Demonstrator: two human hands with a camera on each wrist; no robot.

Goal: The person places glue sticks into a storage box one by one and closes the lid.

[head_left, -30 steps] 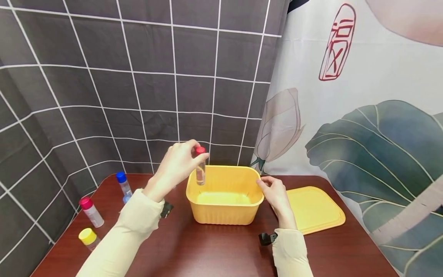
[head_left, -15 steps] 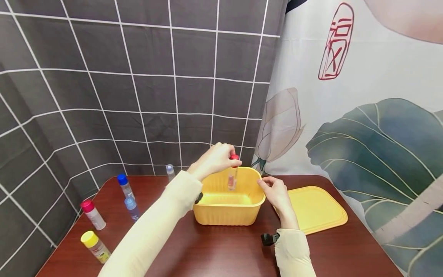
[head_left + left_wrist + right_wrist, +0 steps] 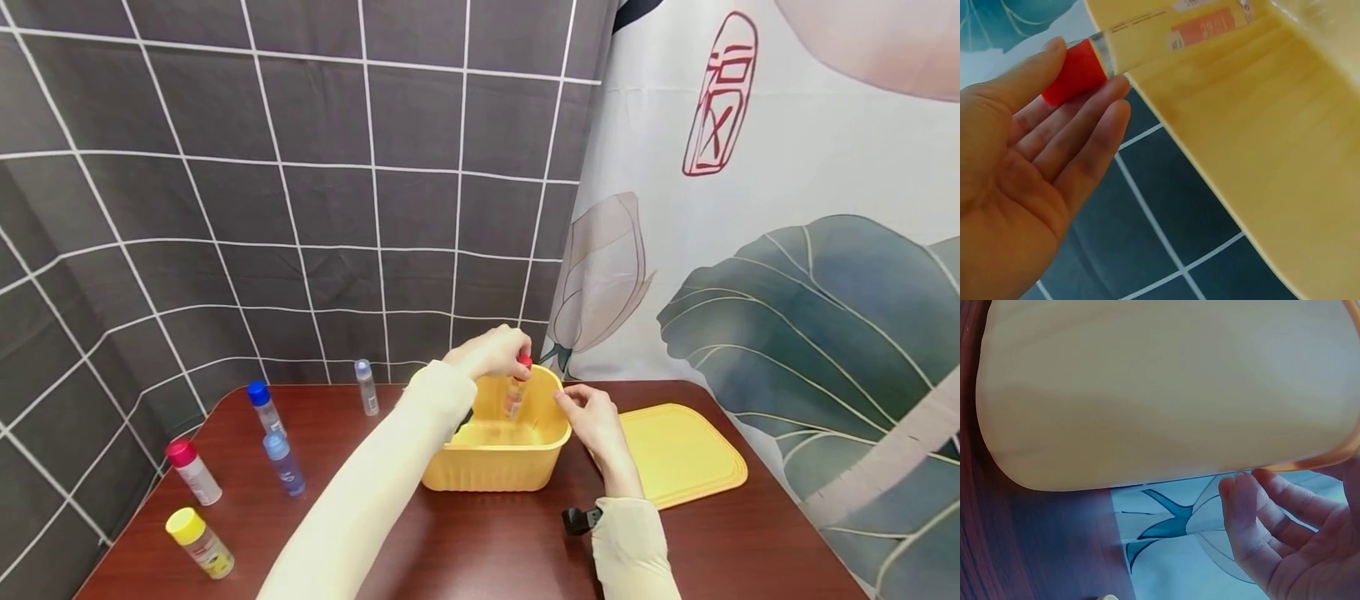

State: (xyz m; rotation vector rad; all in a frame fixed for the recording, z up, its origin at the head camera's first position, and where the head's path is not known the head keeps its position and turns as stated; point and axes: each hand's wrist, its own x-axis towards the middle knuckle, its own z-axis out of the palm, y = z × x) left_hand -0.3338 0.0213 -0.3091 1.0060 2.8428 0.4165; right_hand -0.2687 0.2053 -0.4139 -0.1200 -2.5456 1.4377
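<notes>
My left hand (image 3: 495, 352) pinches the red cap of a small clear bottle (image 3: 514, 398), which hangs cap-up inside the yellow plastic bin (image 3: 487, 471) near its right end. In the left wrist view the thumb and fingers hold the red cap (image 3: 1075, 74), and the bottle's clear body with a pink label lies against the bin's inner wall (image 3: 1210, 131). My right hand (image 3: 596, 417) is at the bin's right rim, thumb and fingertips at the edge. From the right wrist view, the right hand (image 3: 1291, 531) has its fingertips right at the rim of the bin (image 3: 1160, 394).
A yellow lid (image 3: 682, 454) lies on the table to the right. On the left stand several small bottles: dark-blue-capped (image 3: 266, 408), light-blue-capped (image 3: 284, 463), red-capped (image 3: 193, 472) and yellow-capped (image 3: 200, 543). A clear-capped bottle (image 3: 367, 387) stands behind, near the grid-patterned curtain (image 3: 315, 208).
My left hand has carried the red-capped bottle rightward and lowered it into the bin. The clear-capped bottle at the back has come into view. My right hand stays at the rim.
</notes>
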